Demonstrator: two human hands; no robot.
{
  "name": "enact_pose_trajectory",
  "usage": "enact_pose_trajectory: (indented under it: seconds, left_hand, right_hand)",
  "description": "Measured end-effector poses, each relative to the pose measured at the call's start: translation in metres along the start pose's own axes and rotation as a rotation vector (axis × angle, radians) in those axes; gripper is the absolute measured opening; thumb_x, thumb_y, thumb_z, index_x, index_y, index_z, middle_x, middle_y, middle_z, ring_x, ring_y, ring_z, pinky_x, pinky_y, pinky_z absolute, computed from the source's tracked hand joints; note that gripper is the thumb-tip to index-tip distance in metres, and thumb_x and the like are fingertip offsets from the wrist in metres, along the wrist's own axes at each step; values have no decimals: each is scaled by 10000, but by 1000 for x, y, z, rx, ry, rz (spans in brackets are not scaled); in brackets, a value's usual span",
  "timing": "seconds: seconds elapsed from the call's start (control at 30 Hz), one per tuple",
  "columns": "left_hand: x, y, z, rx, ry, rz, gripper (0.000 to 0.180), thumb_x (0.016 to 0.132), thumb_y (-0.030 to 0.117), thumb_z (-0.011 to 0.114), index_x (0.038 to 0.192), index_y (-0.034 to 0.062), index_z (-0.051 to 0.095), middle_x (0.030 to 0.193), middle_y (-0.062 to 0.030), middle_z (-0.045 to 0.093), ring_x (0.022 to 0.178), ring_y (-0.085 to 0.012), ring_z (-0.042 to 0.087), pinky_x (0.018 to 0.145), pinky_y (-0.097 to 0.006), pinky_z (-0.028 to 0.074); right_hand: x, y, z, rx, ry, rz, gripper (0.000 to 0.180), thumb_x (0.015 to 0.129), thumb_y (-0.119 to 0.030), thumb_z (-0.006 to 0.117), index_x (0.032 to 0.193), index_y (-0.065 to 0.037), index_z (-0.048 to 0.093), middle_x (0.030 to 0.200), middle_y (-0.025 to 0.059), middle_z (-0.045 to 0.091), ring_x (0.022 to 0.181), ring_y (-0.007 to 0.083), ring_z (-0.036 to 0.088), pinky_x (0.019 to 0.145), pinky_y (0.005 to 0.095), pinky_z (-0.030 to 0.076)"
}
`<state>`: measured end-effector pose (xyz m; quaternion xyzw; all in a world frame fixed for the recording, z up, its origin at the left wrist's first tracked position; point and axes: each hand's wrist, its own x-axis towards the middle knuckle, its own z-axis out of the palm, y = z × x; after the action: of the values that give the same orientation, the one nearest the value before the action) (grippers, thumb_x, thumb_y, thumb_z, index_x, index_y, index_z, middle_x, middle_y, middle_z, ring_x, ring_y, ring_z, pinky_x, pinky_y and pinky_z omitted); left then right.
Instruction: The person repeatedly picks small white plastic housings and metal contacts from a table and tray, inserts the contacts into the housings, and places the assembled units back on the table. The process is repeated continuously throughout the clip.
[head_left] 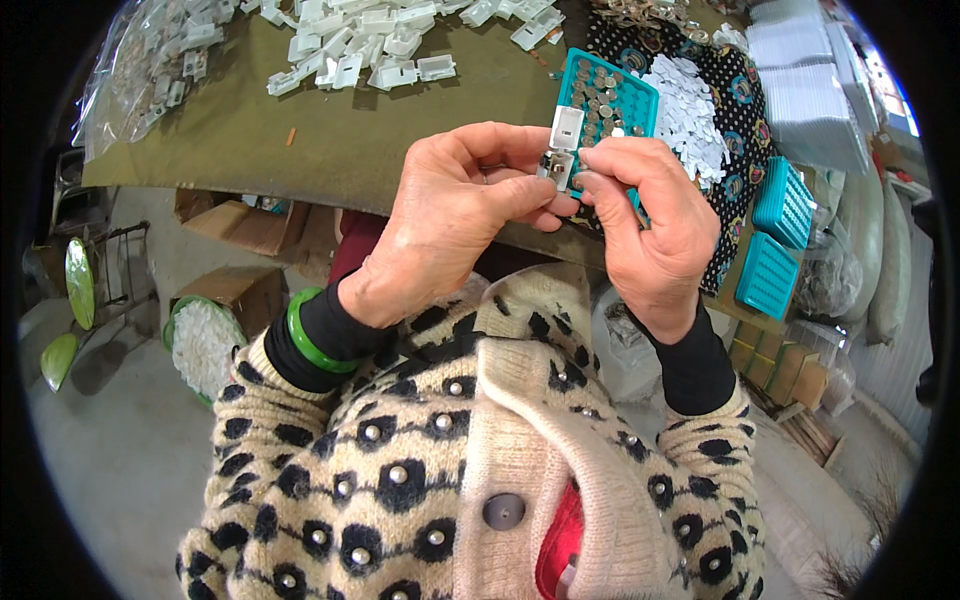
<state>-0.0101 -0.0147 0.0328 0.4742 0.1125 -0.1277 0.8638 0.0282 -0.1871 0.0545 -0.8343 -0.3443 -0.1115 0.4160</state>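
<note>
Between the thumb and fingers of my left hand (445, 200) is a small white hinged plastic case (566, 128), its lid standing up and a bit of metal visible inside. My right hand (655, 215) is pinched close beside the case on its right; whatever sits between its fingertips is too small to make out. Just behind both hands lies a teal tray (640, 100) with several round metal pieces (597, 92), perhaps coin cells, partly covered by the case and fingers.
White plastic cases (365, 40) are heaped at the back of the olive-covered table (250, 120). A clear bag (150, 70) of parts lies far left. Right of the tray, flat white pieces (685, 105) cover a patterned cloth (740, 110). Teal trays (785, 205) sit at the right edge.
</note>
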Motion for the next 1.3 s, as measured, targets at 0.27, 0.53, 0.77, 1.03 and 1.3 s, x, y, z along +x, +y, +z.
enact_pose_trajectory:
  seconds: [0.27,0.53,0.77,1.03,1.3]
  left_hand:
    - [-1,1,-4,-36,-4,-26,325,870,-56,626,1192,-81,590,1057,-164,673,864,-227,707,757,-314,607]
    - [0,3,-3,-80,19,-37,309,857,-56,638,1159,-106,594,993,-150,680,811,-185,701,714,-261,592]
    - [1,1,-5,-33,35,-18,277,867,-6,678,1126,-90,625,937,-116,682,780,-151,676,702,-255,582]
    - [6,-1,-10,-81,78,-25,148,866,1,679,996,-36,620,834,-95,688,605,-127,640,528,-246,537]
    - [9,3,-16,-184,-13,-108,80,873,35,635,897,42,559,872,-127,684,520,-120,527,460,-253,403]
  right_hand:
    - [-3,-5,4,629,83,500,104,868,87,633,952,26,623,927,48,639,803,75,614,713,215,509]
    - [2,3,14,126,94,126,204,786,99,664,970,13,648,903,97,633,797,184,619,692,282,503]
    - [5,13,28,-341,86,-470,338,638,-44,686,959,49,631,855,108,590,728,249,578,599,345,484]
    - [-3,17,17,-50,65,-292,303,723,46,658,1025,56,632,942,152,633,782,277,624,649,361,526]
    - [-4,64,-13,-503,-36,8,186,826,32,662,1010,10,649,900,116,593,819,282,608,697,359,501]
